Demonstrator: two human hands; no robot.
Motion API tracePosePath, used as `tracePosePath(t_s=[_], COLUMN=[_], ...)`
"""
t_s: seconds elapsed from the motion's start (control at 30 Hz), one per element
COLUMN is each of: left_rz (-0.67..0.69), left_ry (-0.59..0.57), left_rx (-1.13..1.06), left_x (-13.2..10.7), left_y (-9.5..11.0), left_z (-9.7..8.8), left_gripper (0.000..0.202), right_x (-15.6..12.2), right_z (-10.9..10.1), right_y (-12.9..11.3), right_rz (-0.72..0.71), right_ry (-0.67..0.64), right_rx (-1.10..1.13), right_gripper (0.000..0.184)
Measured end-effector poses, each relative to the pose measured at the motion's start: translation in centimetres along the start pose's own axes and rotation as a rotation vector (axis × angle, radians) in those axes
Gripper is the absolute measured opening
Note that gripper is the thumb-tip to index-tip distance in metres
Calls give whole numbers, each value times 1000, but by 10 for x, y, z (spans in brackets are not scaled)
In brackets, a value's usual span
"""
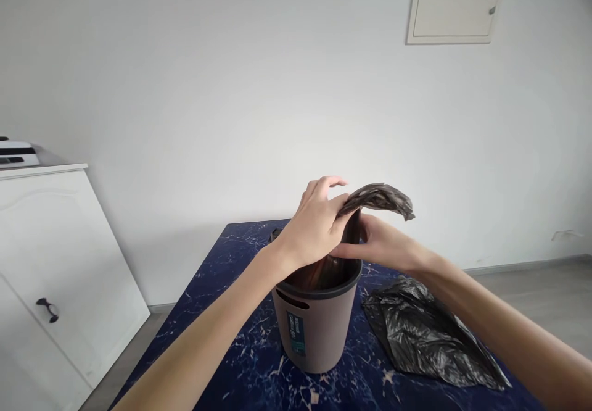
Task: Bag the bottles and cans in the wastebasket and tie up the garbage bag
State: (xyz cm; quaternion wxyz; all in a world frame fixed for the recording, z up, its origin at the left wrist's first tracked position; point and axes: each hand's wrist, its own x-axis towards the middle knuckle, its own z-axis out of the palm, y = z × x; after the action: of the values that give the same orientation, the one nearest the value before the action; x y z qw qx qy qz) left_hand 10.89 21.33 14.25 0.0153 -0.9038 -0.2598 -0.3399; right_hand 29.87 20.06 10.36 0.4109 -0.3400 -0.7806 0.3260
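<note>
Head view puts both of my hands over a small taupe bin (319,327) that stands upright near the middle of a dark blue marbled table (240,361). My left hand (317,226) is curled mostly closed, fingers bent over the top of a dark bin bag (379,198), whose loose edge flops out to the right past the knuckles. My right hand (382,244) sits just below and behind it, thumb and fingers drawn together on the bag's neck; the left hand covers part of that grip, so I read it as a pinch rather than see it fully. The bag hangs from the two hands down into the bin's mouth, and I judge it is held high so the film is off the rim and hangs straight rather than bunching. The bin's label (296,332) faces me. A second black bag (425,334) lies flat and crumpled on the table just right of the bin, apart from both hands. A white cabinet (55,263) stands at the left, and a wall panel (453,10) sits high on the right.
</note>
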Motion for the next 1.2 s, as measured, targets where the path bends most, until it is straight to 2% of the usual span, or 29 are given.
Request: tracePosePath(t_s=[0.13,0.2,0.27,0.33,0.4,0.5,0.57,0.67,0.77,0.9,1.03,1.1,1.2], left_rz=[81,67,-33,-192,-335,-491,-576,-663,-698,-727,-756,-769,-764], left_ry=[23,1,-5,14,19,-86,-150,-132,-161,-314,-307,-264,-79], left_rx=[-7,-79,-157,-193,-185,-121,-11,164,196,26,-112,-257,-560], left_x=[3,-2,-13,-26,-39,-56,-65,-77,-85,-88,-87,-85,-78], left_y=[4,3,-1,-8,-19,-36,-46,-55,-57,-57,-54,-50,-41], left_z=[-9,-20,-32,-44,-51,-52,-50,-50,-53,-60,-66,-67,-63], left_gripper=[29,28,37,49,52,60,69,75,62,64,53,48,40], right_x=[10,11,9,6,4,3,2,-1,-5,-6,0,3,7], right_z=[16,18,18,17,16,15,16,17,15,11,9,8,9], right_y=[-1,2,6,8,7,4,3,1,0,-4,-10,-11,-12], right_rz=[-66,-61,-18,18,4,-73,-112,-126,-131,-132,-122,-112,-81], right_ry=[145,217,217,160,118,106,104,86,86,146,216,226,210], right_rx=[185,316,483,632,713,785,847,911,922,940,940,908,841], right_gripper=[45,43,42,43,47,48,46,43,43,43,41,42,44])
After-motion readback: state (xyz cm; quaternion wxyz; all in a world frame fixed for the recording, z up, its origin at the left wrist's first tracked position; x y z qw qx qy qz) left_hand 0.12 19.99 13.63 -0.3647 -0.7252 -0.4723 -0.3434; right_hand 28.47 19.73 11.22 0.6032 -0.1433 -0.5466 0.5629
